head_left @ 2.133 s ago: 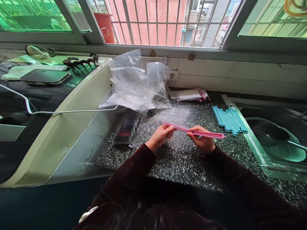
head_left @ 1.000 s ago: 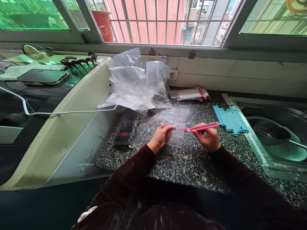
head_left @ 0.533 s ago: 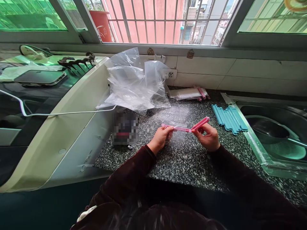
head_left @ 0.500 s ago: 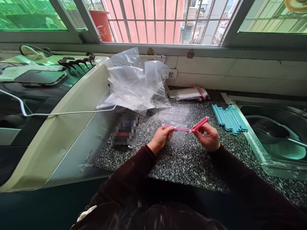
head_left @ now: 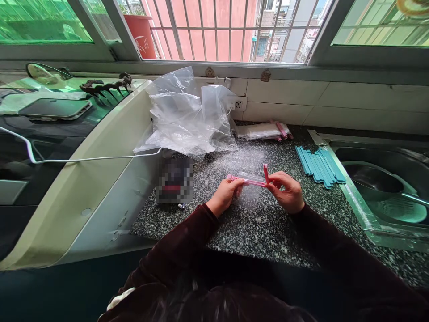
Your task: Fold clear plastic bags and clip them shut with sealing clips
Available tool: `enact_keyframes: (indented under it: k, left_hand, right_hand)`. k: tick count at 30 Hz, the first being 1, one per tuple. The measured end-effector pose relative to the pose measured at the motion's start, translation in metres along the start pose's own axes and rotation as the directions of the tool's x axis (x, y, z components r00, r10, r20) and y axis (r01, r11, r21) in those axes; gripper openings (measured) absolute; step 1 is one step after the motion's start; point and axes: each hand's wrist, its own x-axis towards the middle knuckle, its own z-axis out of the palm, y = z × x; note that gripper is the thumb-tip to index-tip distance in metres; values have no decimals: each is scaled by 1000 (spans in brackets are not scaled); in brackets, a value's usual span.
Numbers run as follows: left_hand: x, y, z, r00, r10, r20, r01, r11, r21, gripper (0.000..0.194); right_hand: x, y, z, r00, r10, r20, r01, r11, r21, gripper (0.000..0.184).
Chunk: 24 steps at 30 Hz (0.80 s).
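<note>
Speckled table (head_left: 254, 237): one pink clip (head_left: 256, 183), frame centre, hinged apart; one clear bag (head_left: 248, 200) against it; one left hand (head_left: 225, 195), pinching the clip's end; one right hand (head_left: 288, 192), pinching near its hinge.

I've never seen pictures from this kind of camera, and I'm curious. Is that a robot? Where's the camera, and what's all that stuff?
No robot here! Those are a person's two bare hands. Every picture comes from one camera worn on that person's head, looking forward and down.

The left hand pinches one end of a pink bag clip, and the right hand holds it near its hinge, where one arm stands up. A small clear plastic bag is at the clip's lower arm.

On the speckled countertop are a heap of big clear plastic bags, some teal plastic clips beside the sink, and a dark thing too blurred to name.
</note>
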Motion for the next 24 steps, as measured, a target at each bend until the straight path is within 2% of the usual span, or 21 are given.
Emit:
enact_keyframes:
  k: [14, 24]
  left_hand:
    - [0, 1, 0, 1000, -25, 14, 24, 999, 31, 28]
    - [0, 2, 0, 999, -47, -4, 47, 997, 60, 27]
  right_hand:
    - [-3, -2, 6, 997, -18, 74, 21, 999, -40, 9]
    - [-4, 0, 9, 993, -73, 97, 80, 994, -74, 17]
